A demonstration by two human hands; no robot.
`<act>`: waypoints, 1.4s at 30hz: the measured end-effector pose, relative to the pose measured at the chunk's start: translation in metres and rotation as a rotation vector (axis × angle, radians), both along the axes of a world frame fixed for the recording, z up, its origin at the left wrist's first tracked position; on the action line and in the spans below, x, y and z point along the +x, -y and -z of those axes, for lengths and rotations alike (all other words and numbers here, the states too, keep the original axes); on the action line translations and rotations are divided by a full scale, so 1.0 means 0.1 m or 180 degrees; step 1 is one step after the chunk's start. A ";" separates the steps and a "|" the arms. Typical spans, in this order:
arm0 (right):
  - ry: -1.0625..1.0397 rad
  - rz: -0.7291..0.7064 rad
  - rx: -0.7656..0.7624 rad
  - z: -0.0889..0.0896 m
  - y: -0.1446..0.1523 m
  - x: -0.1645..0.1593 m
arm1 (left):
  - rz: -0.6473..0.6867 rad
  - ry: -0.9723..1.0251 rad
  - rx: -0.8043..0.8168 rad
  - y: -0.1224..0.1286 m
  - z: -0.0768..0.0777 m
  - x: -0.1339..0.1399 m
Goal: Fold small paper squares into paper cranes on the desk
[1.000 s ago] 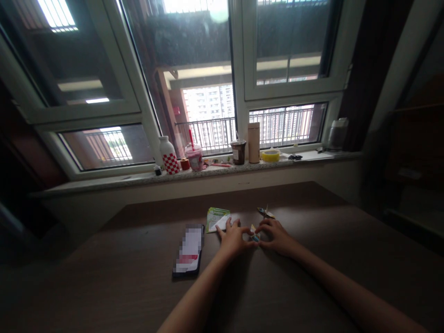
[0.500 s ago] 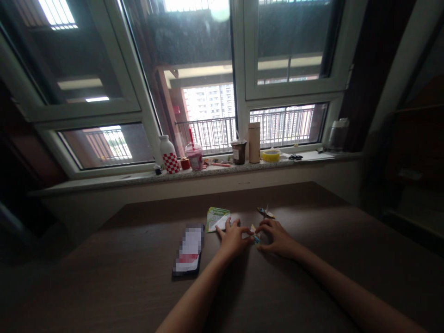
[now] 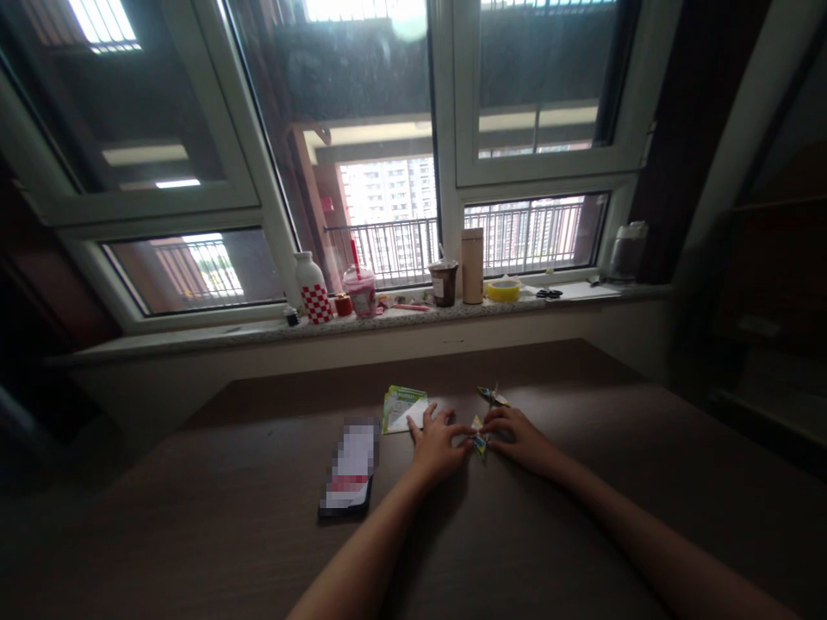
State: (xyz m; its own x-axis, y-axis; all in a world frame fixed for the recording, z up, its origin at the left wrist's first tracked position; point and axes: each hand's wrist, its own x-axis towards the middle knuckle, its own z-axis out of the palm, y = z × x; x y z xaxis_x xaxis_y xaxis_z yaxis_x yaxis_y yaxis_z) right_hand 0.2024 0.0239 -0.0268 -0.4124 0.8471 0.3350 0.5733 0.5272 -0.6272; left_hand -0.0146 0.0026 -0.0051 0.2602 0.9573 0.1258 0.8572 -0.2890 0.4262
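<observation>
Pinching the left edge of a small folded paper piece (image 3: 479, 441), multicoloured with pointed ends, between thumb and index finger of the left hand (image 3: 441, 443). Meeting its right side with bent thumb and index finger of the right hand (image 3: 519, 439); cannot tell whether clamped on the paper or merely set against it. Placed between both hands, over the middle of the dark brown tabletop (image 3: 245, 542); too small to tell whether resting there or slightly raised. Fanning the left hand's other fingers out toward a stack of green-printed sheets (image 3: 401, 405), with a white patch at its near corner; cannot tell whether touching. Just beyond the right hand, on the tabletop, a crane-like origami figure (image 3: 494, 397). Left of the left forearm, near the stack, a smartphone (image 3: 349, 469), screen up and pixelated. Farther out, along the granite windowsill (image 3: 161, 343), from left to right: a red-and-white checked bottle (image 3: 314, 293), a pink drink cup (image 3: 360, 294) with red straw, a brown drink cup (image 3: 443, 285), a tan flask (image 3: 472, 267), a roll of yellow tape (image 3: 503, 291) and black scissors (image 3: 549, 294). Behind, through the windows, railings and pale high-rises.
</observation>
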 end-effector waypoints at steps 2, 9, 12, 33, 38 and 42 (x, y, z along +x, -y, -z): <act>-0.0004 0.0043 0.0030 0.01 0.00 -0.01 | -0.0016 -0.0002 -0.0025 -0.01 0.00 0.00; -0.0002 0.0067 0.0169 0.01 0.01 -0.03 | -0.0146 0.0218 0.0027 0.01 -0.05 0.01; -0.0026 0.0094 0.0209 0.03 0.00 -0.04 | -0.0173 0.0239 0.0055 0.01 -0.07 0.02; 0.0142 0.0402 0.0403 0.10 -0.03 -0.14 | -0.0114 0.0116 0.0385 0.00 0.01 0.06; 0.0362 0.0538 0.0488 0.08 0.02 -0.19 | -0.0187 0.0017 0.0342 -0.01 0.04 0.07; 0.0394 0.0623 0.0506 0.06 0.05 -0.21 | -0.0201 0.0010 0.0305 -0.02 0.05 0.06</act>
